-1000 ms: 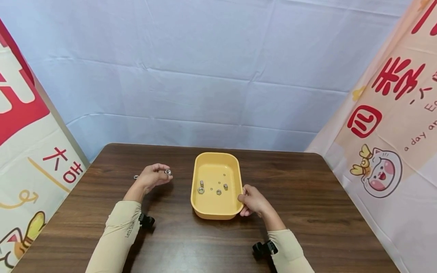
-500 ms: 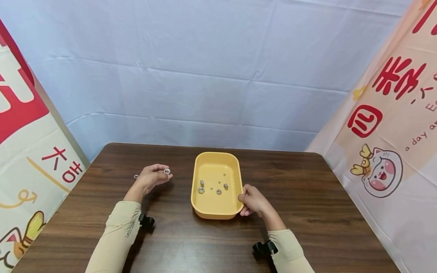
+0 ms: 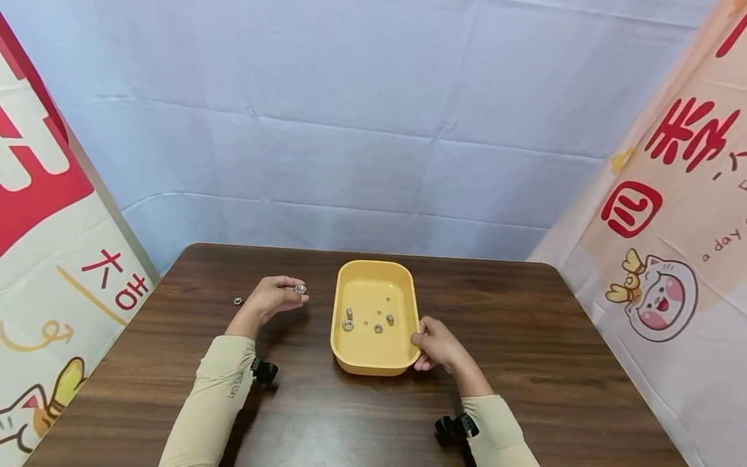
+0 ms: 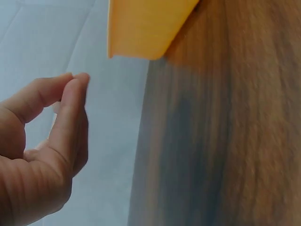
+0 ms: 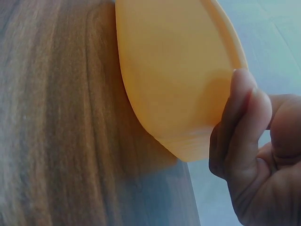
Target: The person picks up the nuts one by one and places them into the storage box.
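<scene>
In the head view my left hand (image 3: pixel 274 298) pinches a metal hex nut (image 3: pixel 300 289) between thumb and fingertips, raised above the table left of a yellow tray (image 3: pixel 373 353). The left wrist view shows the hand's fingertips together, with the nut hidden behind them. My right hand (image 3: pixel 436 344) grips the tray's right rim near the front corner, thumb on the rim. Inside the tray lie several nuts of differing sizes, including a large nut (image 3: pixel 347 325), a medium nut (image 3: pixel 378 329) and tiny ones. Another nut (image 3: pixel 237 301) lies on the table behind the left wrist.
The dark wooden table (image 3: pixel 554 363) carries the tray near its middle. A pale blue cloth (image 3: pixel 362 162) hangs behind its far edge. Printed cloths stand at both sides. Black wrist cameras sit on both forearms.
My left hand has moved slightly right toward the tray with the nut still pinched. The head view has shifted a little. The right hand keeps its grip on the rim.
</scene>
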`<move>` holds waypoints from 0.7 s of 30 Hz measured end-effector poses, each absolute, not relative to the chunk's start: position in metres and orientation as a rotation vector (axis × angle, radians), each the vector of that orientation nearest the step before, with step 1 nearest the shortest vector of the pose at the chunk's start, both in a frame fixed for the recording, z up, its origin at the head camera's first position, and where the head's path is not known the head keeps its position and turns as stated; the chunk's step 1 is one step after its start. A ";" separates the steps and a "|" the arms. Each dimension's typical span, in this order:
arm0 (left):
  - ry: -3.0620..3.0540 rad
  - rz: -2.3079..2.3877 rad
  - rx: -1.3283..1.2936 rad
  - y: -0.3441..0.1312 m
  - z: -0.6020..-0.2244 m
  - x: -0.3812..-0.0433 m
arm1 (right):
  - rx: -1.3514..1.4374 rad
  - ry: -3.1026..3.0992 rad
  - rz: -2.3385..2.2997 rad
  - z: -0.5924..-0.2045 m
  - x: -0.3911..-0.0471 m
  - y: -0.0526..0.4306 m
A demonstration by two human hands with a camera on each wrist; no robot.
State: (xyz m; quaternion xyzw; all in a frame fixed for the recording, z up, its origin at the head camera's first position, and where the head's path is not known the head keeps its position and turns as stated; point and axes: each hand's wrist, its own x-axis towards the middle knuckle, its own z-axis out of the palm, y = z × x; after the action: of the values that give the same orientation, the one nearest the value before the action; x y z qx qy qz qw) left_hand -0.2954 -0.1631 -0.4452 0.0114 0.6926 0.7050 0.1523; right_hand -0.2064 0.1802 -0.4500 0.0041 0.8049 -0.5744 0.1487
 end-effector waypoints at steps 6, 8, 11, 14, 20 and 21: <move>2.058 1.909 0.075 -0.151 -0.436 -0.294 | 0.007 2.332 -1.635 -0.451 -0.207 0.179; 2.060 1.882 0.083 -0.147 -0.433 -0.294 | 0.006 2.336 -1.634 -0.452 -0.207 0.180; 2.046 1.867 0.070 -0.143 -0.430 -0.294 | -0.003 2.338 -1.635 -0.452 -0.207 0.180; 2.029 1.864 0.082 -0.139 -0.428 -0.293 | -0.001 2.330 -1.636 -0.451 -0.206 0.179; 2.023 1.839 0.092 -0.126 -0.423 -0.295 | 0.011 2.319 -1.641 -0.449 -0.205 0.179; 2.021 1.835 0.091 -0.124 -0.422 -0.295 | 0.010 2.319 -1.641 -0.449 -0.206 0.180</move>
State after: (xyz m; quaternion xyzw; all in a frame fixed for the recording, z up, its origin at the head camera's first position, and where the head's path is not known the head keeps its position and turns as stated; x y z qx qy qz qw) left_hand -0.2951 -0.1238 -0.4218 0.0325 0.7245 0.6577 0.2036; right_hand -0.2056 0.1795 -0.4493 0.0035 0.8070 -0.5712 0.1499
